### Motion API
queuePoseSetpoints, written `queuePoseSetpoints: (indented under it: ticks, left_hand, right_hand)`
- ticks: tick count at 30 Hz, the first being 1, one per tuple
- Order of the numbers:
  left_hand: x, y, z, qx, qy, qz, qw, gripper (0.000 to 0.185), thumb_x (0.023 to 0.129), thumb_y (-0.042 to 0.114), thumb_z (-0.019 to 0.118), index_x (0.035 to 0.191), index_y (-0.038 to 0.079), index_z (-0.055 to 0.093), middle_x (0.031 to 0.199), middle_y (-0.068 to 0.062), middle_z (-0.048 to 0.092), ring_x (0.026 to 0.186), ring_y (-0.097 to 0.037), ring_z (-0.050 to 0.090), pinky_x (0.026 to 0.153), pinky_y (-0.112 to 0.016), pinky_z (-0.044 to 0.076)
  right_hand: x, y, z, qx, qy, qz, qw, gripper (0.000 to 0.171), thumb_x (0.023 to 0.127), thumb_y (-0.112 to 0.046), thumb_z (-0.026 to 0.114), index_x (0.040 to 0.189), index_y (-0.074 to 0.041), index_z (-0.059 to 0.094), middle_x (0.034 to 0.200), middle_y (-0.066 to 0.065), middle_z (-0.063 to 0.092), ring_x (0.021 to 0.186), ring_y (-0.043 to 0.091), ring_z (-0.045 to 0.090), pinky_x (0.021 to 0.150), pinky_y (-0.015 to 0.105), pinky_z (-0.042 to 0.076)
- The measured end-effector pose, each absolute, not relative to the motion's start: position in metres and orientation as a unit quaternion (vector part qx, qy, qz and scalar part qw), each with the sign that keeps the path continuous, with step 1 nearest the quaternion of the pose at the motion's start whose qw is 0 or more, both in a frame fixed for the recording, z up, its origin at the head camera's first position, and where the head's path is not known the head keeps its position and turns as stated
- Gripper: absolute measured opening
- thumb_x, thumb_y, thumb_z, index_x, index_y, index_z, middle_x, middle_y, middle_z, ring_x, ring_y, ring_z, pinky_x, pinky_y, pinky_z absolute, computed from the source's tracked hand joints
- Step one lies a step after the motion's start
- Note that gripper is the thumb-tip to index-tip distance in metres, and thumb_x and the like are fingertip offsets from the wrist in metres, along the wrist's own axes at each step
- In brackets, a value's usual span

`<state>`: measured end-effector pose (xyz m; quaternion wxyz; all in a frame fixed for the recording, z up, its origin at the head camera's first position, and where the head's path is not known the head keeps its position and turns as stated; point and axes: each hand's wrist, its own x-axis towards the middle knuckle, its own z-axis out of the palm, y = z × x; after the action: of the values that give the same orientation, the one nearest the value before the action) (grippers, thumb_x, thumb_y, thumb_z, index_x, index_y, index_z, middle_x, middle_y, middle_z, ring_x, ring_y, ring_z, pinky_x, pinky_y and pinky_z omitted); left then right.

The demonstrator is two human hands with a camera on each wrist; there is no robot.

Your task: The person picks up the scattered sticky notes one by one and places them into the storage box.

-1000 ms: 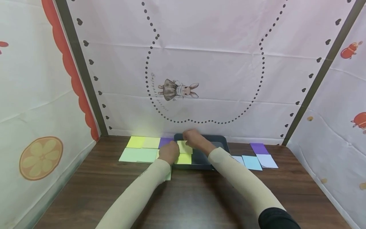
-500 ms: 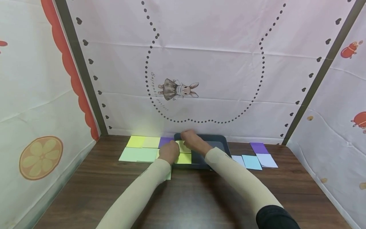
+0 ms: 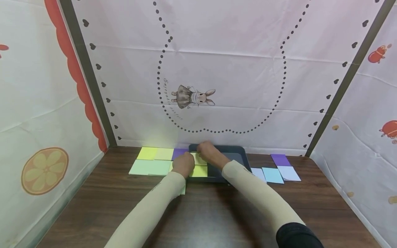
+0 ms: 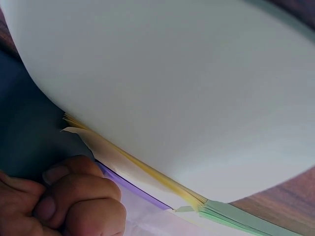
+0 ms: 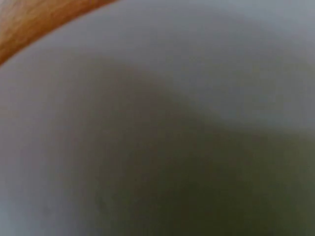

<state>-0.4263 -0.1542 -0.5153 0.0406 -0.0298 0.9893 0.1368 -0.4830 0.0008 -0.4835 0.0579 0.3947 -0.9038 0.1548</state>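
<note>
My left hand (image 3: pixel 184 164) is at the left rim of a dark tray (image 3: pixel 230 149), its fingers curled. Curled fingers (image 4: pixel 96 214) also show in the left wrist view, with any contact hidden. Over the tray's back left part, my right hand (image 3: pixel 211 153) pinches a pale yellow sticky note (image 3: pixel 199 159) near its top edge; the fingertips themselves are hidden. Just in front of that note, a brighter yellow sticky note (image 3: pixel 200 171) lies in the tray. The right wrist view is a dark blur.
Left of the tray lie yellow pads (image 3: pixel 147 153), a purple pad (image 3: pixel 179 153) and light green pads (image 3: pixel 149 167). To its right are light blue notes (image 3: pixel 273 175), a pale lavender pad (image 3: pixel 289 173) and a purple note (image 3: pixel 280 159). Patterned cloth walls (image 3: pixel 232 86) enclose the table.
My right hand has shifted slightly left, and the pale yellow note beneath it has moved a little left too. The left hand stays in place.
</note>
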Motion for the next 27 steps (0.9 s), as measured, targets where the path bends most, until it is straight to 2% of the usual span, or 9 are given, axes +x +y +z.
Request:
queuePoseSetpoints:
  ticks: [4, 11, 18, 22, 27]
  left_hand:
    - [-0.4272, -0.1548, -0.5137, -0.028, 0.989, 0.139, 0.037, 0.028, 0.113, 0.017, 0.052, 0.123, -0.003, 0.067, 0.085, -0.009, 0.068, 0.069, -0.022, 0.068, 0.050, -0.047, 0.058]
    - [-0.4277, -0.1534, -0.5118, -0.024, 0.990, 0.136, 0.031, 0.028, 0.113, 0.016, 0.052, 0.124, -0.004, 0.067, 0.087, -0.010, 0.070, 0.070, -0.022, 0.069, 0.050, -0.048, 0.059]
    - [-0.4274, -0.1541, -0.5117, -0.024, 0.991, 0.131, 0.032, 0.030, 0.113, 0.016, 0.053, 0.129, -0.006, 0.065, 0.088, -0.010, 0.070, 0.070, -0.022, 0.070, 0.050, -0.046, 0.059]
    - [-0.4235, -0.1547, -0.5100, -0.025, 0.990, 0.133, 0.033, 0.031, 0.113, 0.015, 0.054, 0.132, -0.007, 0.064, 0.087, -0.010, 0.070, 0.069, -0.020, 0.068, 0.048, -0.042, 0.058]
    - [-0.4189, -0.1528, -0.5110, -0.014, 0.991, 0.127, 0.025, 0.030, 0.112, 0.015, 0.056, 0.130, -0.007, 0.065, 0.087, -0.008, 0.069, 0.067, -0.019, 0.066, 0.047, -0.041, 0.056]
  right_hand:
    - [-0.4838, 0.0009, -0.4837, 0.393, -0.903, 0.165, 0.051, 0.030, 0.095, 0.006, 0.072, 0.071, -0.011, 0.066, 0.066, -0.002, 0.055, 0.057, 0.010, 0.046, 0.052, 0.023, 0.041]
    - [-0.4792, -0.0017, -0.4816, 0.396, -0.904, 0.141, 0.078, 0.023, 0.089, 0.015, 0.067, 0.076, -0.004, 0.070, 0.070, 0.005, 0.061, 0.059, 0.013, 0.047, 0.052, 0.024, 0.040]
    - [-0.4801, -0.0030, -0.4806, 0.349, -0.930, 0.094, 0.070, 0.019, 0.099, 0.002, 0.073, 0.085, -0.010, 0.077, 0.077, 0.003, 0.068, 0.063, 0.014, 0.058, 0.054, 0.025, 0.050]
    - [-0.4851, -0.0035, -0.4855, 0.340, -0.934, 0.075, 0.080, 0.015, 0.098, -0.002, 0.076, 0.087, -0.012, 0.079, 0.080, 0.003, 0.071, 0.065, 0.014, 0.060, 0.055, 0.024, 0.051]
    - [-0.4760, -0.0007, -0.4790, 0.344, -0.932, 0.082, 0.080, 0.015, 0.093, 0.001, 0.074, 0.085, -0.010, 0.078, 0.080, 0.005, 0.072, 0.066, 0.016, 0.061, 0.057, 0.026, 0.053]
